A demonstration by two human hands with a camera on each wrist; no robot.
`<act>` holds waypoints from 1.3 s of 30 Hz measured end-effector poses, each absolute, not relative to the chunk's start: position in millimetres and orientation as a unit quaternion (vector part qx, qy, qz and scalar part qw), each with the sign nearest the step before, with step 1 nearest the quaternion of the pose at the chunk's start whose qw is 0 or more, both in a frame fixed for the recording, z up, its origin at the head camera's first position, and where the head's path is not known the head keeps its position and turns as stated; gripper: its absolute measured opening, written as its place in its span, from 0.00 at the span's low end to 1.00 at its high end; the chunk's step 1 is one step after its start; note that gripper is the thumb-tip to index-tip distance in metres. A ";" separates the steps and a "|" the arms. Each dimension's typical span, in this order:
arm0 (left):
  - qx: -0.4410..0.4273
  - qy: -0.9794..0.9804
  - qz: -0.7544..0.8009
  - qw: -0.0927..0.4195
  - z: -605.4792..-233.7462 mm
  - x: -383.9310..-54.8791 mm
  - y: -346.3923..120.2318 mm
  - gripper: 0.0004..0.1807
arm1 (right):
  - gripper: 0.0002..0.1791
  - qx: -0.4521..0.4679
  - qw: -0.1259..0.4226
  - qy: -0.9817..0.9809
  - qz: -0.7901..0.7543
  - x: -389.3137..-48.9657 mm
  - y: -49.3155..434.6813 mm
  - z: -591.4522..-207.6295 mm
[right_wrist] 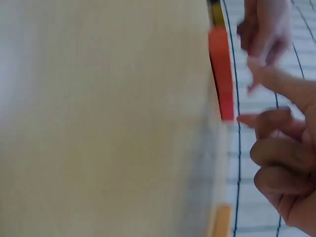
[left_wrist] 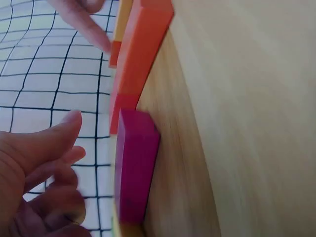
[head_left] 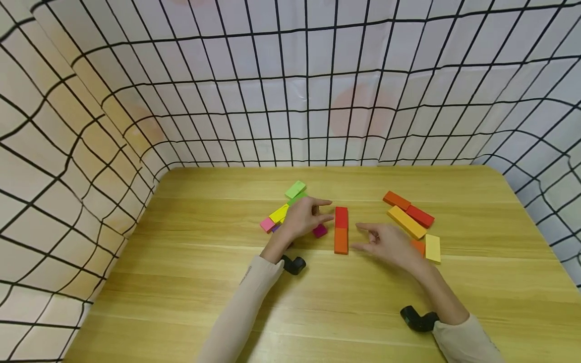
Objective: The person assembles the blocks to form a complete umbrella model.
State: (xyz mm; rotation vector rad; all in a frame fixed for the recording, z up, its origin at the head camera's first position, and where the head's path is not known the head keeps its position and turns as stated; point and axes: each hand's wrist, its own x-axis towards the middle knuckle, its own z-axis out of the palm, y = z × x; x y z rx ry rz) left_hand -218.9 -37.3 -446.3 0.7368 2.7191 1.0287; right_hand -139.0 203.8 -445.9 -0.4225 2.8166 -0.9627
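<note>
In the head view a red block [head_left: 341,217] and an orange block [head_left: 341,241] lie end to end on the wooden table, forming one short bar. Left of the bar is my left hand [head_left: 301,218], thumb and index finger stretched out and apart with nothing between them. My right hand [head_left: 386,243] hovers on the other side, its thumb and index finger likewise spread toward the bar and holding nothing. The left wrist view shows a purple block [left_wrist: 137,168] close by the left fingers. In the right wrist view the thumb and index finger point at the red-orange bar [right_wrist: 222,74].
Left of the bar lie loose blocks: light green [head_left: 296,189], yellow [head_left: 278,214] and pink [head_left: 267,225], partly behind my left hand. On the right are red [head_left: 419,216], amber [head_left: 406,222] and pale yellow [head_left: 433,248] blocks. A black wire grid [head_left: 290,108] borders the table.
</note>
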 end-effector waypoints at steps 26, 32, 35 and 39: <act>0.273 0.935 0.224 0.005 -452.5 -181.4 -61.2 0.32 | 0.39 -0.107 -0.011 0.967 -0.231 -95.2 302.2 -450.6; 0.267 0.939 0.216 -0.010 -453.9 -180.2 -58.3 0.31 | 0.39 -0.117 -0.010 0.970 -0.214 -97.0 293.6 -449.7; 0.265 0.940 0.213 -0.015 -454.7 -180.4 -57.3 0.30 | 0.38 -0.127 -0.014 0.967 -0.222 -98.4 288.5 -450.0; 0.267 0.940 0.210 -0.013 -455.1 -181.4 -57.6 0.31 | 0.36 -0.149 -0.034 0.960 -0.234 -101.8 279.3 -450.7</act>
